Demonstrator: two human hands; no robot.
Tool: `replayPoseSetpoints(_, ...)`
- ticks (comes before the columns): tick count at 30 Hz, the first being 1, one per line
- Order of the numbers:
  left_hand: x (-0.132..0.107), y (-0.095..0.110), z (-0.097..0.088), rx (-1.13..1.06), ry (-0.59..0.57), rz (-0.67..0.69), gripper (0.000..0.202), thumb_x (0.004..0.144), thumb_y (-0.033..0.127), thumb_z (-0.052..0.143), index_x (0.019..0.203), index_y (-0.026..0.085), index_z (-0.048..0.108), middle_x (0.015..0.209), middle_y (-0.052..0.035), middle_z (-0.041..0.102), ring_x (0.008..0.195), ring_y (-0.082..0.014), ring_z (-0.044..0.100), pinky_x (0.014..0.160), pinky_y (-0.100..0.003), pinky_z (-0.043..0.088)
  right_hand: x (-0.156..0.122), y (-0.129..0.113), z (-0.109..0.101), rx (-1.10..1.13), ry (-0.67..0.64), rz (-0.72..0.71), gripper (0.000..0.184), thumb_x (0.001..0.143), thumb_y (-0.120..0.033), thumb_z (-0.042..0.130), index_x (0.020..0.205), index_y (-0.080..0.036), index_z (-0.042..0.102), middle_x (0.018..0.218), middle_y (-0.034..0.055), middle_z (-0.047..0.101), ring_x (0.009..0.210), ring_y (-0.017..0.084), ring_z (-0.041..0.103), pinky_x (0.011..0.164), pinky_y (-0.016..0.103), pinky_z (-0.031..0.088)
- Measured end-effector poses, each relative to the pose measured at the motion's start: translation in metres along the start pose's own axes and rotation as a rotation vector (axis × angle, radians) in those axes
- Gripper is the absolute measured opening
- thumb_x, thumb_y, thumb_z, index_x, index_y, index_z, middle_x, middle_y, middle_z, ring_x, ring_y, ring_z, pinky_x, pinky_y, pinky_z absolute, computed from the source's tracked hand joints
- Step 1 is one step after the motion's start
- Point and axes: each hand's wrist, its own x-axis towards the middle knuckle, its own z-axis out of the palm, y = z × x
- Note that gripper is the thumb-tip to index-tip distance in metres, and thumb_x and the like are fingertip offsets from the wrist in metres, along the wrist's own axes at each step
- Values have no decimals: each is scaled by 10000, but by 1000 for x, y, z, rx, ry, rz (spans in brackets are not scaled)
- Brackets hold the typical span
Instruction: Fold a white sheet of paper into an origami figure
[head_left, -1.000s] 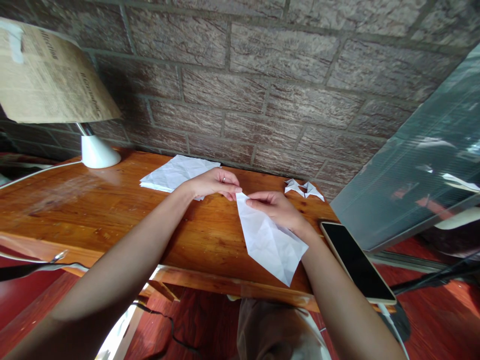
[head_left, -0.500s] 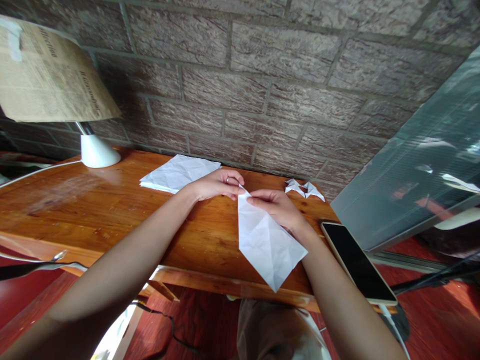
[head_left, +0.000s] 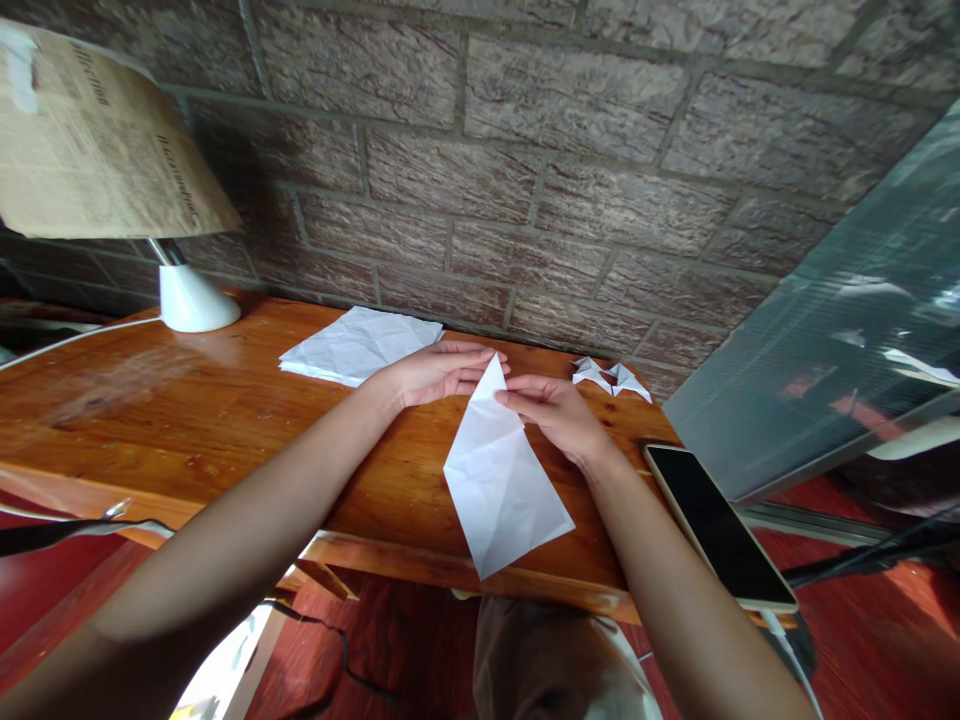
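Note:
A creased white sheet of paper [head_left: 499,480], folded to a narrow point at its far end, hangs slanted over the front part of the wooden table. My right hand [head_left: 551,410] pinches its right edge just below the point, thumb on top. My left hand [head_left: 442,372] is at the tip with its fingers stretched out behind the paper, partly hidden by it; they do not pinch it. Behind my left hand lies a stack of creased white paper [head_left: 356,345]. Two small folded paper pieces [head_left: 611,378] stand beyond my right hand.
A phone [head_left: 716,525] with a white cable lies at the table's right edge. On the left stands a lamp [head_left: 196,300] with a newspaper shade. A brick wall [head_left: 487,170] backs the table [head_left: 187,420], and a glass panel [head_left: 825,300] rises at the right.
The paper's lower end has swung to the left and its pointed tip shows more fully. My left hand has gone from pinching the tip to outstretched fingers behind it. My right hand keeps its pinch.

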Motion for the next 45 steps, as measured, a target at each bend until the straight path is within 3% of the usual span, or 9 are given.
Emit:
replayPoseSetpoints(4,2,-3,0,-20,-78,-21,285,805,302,803,1024,127,751,1101,-148,765,933,-188,729,856,-310,564,0,0,0,6,-15,8,362,656,-400,873,943,-197,787,895,23,755,748,138,623,722,278,477)
replayPoseSetpoints(8,2,-5,-1,-18,-84,-23,249,826,292,783,1008,125,748,1064,-137,770,891,-175,726,847,-312,563,0,1,0,1,-23,9,352,667,-398,867,942,-193,788,878,21,753,738,136,619,717,279,469)
replayPoseSetpoints(24,0,-2,2,33,-49,44,282,762,329,842,918,122,732,1065,-130,770,950,-179,726,990,-361,529,-1,-2,3,28,6,-20,320,658,-385,866,890,-183,778,850,14,746,698,123,594,713,281,454)
replayPoseSetpoints(30,-2,0,0,34,-74,63,295,691,255,895,901,129,731,1065,-93,767,952,-162,722,950,-313,545,-2,-3,3,25,-1,-28,311,664,-389,863,882,-185,774,855,11,747,711,124,611,740,286,468)
replayPoseSetpoints(45,-3,3,4,87,37,53,347,636,278,923,906,138,756,1022,-89,785,923,-162,732,939,-308,547,-3,-2,4,18,31,-50,327,677,-414,855,897,-181,787,802,7,732,674,124,586,687,272,453)
